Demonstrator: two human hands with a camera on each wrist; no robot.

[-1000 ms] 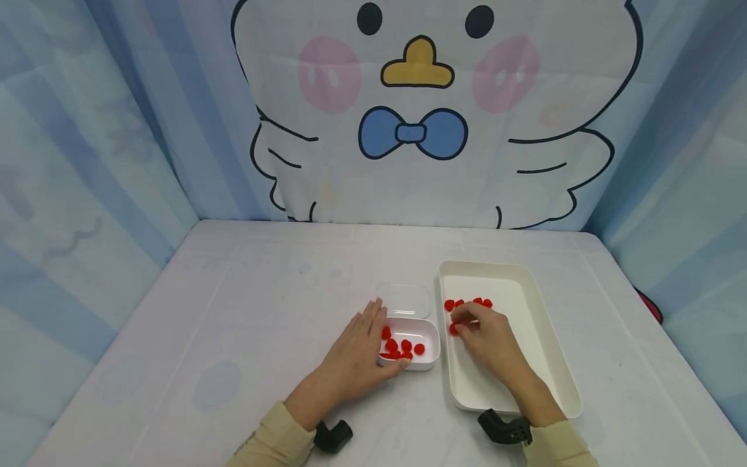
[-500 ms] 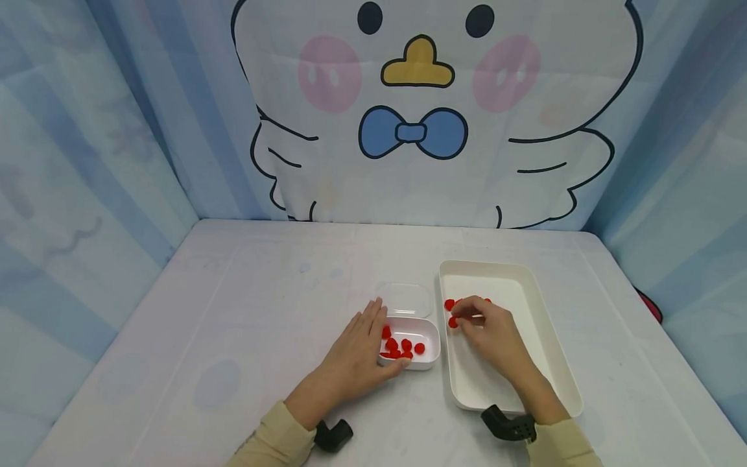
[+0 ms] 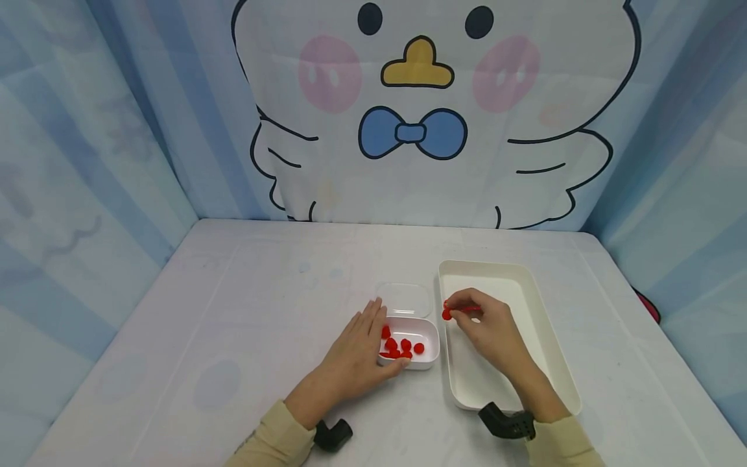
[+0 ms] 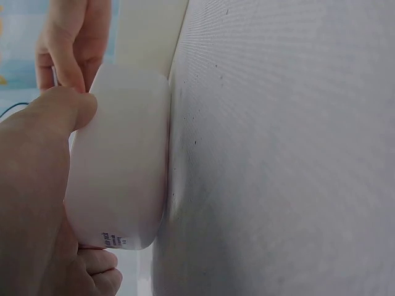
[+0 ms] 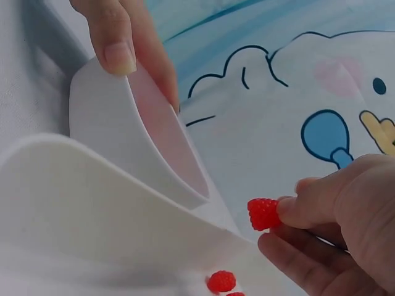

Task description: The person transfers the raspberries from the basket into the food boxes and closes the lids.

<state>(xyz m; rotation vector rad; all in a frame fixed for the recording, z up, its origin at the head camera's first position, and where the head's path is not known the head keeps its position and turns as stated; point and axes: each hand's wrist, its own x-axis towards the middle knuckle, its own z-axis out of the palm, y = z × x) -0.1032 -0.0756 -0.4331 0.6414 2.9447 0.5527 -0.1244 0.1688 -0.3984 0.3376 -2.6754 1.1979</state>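
My right hand [image 3: 490, 331] pinches a red raspberry [image 5: 264, 214] between thumb and fingertips, above the left part of the cream tray [image 3: 475, 389]. More raspberries lie in that tray, one of them a raspberry [image 5: 222, 282] low in the right wrist view; the hand partly covers them in the head view. Beside the tray stands a small white container [image 5: 102, 117] with several raspberries [image 3: 406, 345] inside. My left hand [image 3: 350, 366] holds this container, thumb over its near rim and fingers along its left side.
A clear plastic lid [image 3: 406, 299] lies on the table just behind the container. Close on the right, the tray's raised wall [image 5: 68, 185] runs beside the container. A patterned curtain [image 3: 408, 188] closes off the back of the white table [image 3: 245, 311].
My right hand has moved slightly away from me over the tray and has lifted a raspberry from it. My left hand and the container have stayed in place.
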